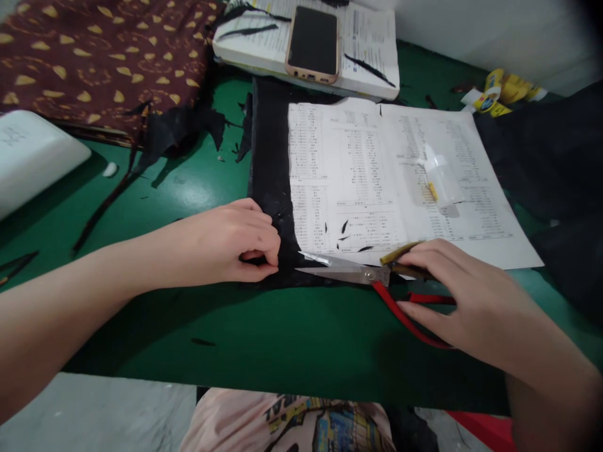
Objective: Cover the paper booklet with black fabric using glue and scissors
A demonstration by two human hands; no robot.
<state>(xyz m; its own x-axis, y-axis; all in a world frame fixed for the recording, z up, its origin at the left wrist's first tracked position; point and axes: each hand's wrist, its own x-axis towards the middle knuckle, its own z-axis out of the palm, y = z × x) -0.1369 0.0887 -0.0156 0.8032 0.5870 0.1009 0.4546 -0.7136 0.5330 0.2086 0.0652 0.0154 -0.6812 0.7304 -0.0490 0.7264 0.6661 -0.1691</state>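
My left hand (245,242) is closed, its fingertips pinching the lower left edge of a black sheet (271,157). A printed paper (348,169) lies over the black sheet, leaving a black strip bare on its left. My right hand (452,289) is wrapped round red-handled scissors (348,273), whose blades are slightly apart and point left toward my left hand, near the paper's bottom edge. A yellowish strip (400,252) is also at my right fingers. Small black scraps (345,226) and a small clear bottle (443,179) rest on the paper.
A phone (313,41) lies on a thick book (370,37) at the back. Patterned maroon cloth (103,56) and a white box (35,160) are at the left. Yellow wrappers (502,91) and dark cloth (551,144) lie right. The green table's (282,339) front edge runs below my hands.
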